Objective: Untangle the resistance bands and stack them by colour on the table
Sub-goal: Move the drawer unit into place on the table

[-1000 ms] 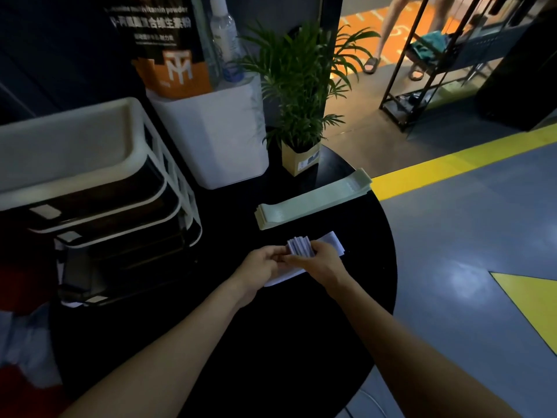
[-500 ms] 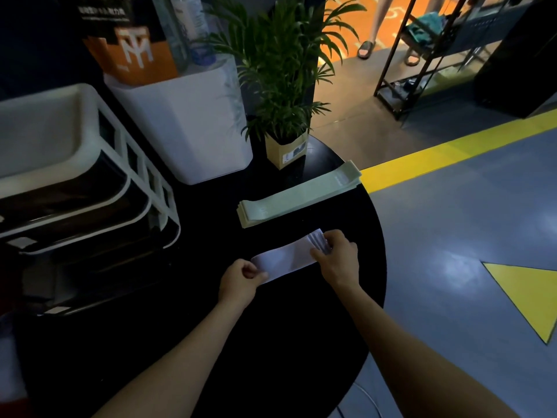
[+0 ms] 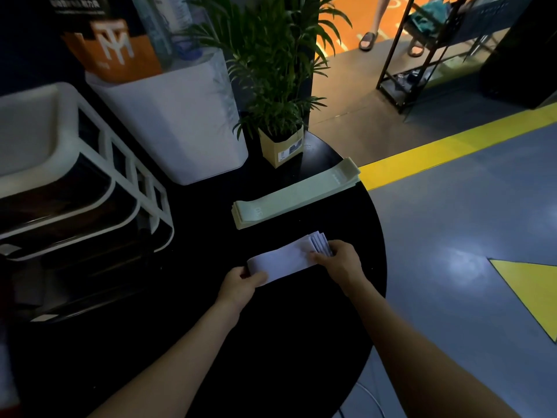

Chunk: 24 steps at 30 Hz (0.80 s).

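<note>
Two hands (image 3: 241, 285) (image 3: 340, 260) on lilac bands (image 3: 286, 257)

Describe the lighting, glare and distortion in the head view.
Head view: dim over the black table, so the lavender bands and pale green stack stand out; soft glare on the grey floor; brighter orange area beyond; wide-angle bending at the edges.

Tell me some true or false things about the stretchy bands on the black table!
1. Both hands hold the pale purple bands. True: the left hand grips one end, the right hand the other.
2. The green stack is in the white bin. False: it lies on the table.
3. A potted plant stands behind the green stack. True.
4. The purple bands lie on top of the green stack. False: they are apart, nearer the person.
</note>
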Each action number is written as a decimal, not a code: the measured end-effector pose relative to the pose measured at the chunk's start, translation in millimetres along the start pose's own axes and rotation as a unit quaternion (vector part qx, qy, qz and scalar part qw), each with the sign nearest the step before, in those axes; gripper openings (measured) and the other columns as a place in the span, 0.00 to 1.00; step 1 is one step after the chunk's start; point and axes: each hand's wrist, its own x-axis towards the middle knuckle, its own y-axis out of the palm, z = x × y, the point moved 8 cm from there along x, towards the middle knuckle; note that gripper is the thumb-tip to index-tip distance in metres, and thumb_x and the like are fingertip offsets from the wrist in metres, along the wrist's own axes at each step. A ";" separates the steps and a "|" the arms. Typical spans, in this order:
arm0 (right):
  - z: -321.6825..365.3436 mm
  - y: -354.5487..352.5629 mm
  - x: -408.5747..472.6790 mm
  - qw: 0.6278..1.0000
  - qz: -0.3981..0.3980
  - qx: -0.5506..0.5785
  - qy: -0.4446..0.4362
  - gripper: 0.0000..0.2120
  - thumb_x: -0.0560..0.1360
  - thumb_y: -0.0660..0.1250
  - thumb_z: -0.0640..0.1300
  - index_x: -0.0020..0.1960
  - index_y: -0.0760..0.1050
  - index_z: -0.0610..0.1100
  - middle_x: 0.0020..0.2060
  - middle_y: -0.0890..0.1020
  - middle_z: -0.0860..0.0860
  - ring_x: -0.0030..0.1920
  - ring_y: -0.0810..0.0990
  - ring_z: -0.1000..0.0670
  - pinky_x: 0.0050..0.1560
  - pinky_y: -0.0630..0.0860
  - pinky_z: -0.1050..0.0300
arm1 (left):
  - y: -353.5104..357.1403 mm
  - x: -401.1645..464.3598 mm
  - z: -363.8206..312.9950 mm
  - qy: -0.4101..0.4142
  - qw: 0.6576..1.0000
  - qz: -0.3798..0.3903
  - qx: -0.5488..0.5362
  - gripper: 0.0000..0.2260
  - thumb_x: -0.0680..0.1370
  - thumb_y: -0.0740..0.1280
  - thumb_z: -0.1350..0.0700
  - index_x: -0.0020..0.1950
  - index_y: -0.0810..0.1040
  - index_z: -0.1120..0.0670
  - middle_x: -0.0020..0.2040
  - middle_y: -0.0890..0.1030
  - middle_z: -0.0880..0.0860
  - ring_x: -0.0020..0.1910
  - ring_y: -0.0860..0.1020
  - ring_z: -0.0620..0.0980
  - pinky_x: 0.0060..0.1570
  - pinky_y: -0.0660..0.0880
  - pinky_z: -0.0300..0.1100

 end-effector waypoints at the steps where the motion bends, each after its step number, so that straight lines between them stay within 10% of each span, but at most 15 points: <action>1: -2.3 1.2 1.8 1.000 0.005 0.010 0.007 0.10 0.72 0.70 0.44 0.49 0.76 0.38 0.33 0.73 0.47 0.31 0.70 0.52 0.30 0.65 0.62 | 0.0 1.3 0.9 0.007 1.000 -0.005 -0.001 0.21 0.74 0.70 0.56 0.64 0.72 0.61 0.55 0.79 0.59 0.50 0.79 0.58 0.47 0.76 0.48; 9: -4.8 3.1 -0.6 0.996 0.058 0.050 0.055 0.13 0.71 0.72 0.40 0.52 0.78 0.33 0.43 0.80 0.36 0.41 0.79 0.40 0.49 0.78 0.45 | 1.1 -1.7 0.6 0.033 0.998 -0.041 0.022 0.27 0.74 0.71 0.60 0.69 0.65 0.60 0.65 0.73 0.58 0.62 0.74 0.60 0.58 0.73 0.51; 24: 52.5 26.1 -65.7 0.991 0.054 0.121 0.033 0.08 0.70 0.72 0.40 0.47 0.78 0.37 0.34 0.77 0.45 0.36 0.77 0.46 0.40 0.75 0.53 | -66.8 -63.5 -39.2 0.161 0.986 0.029 0.026 0.18 0.71 0.74 0.59 0.57 0.71 0.52 0.52 0.77 0.48 0.53 0.77 0.49 0.52 0.74 0.43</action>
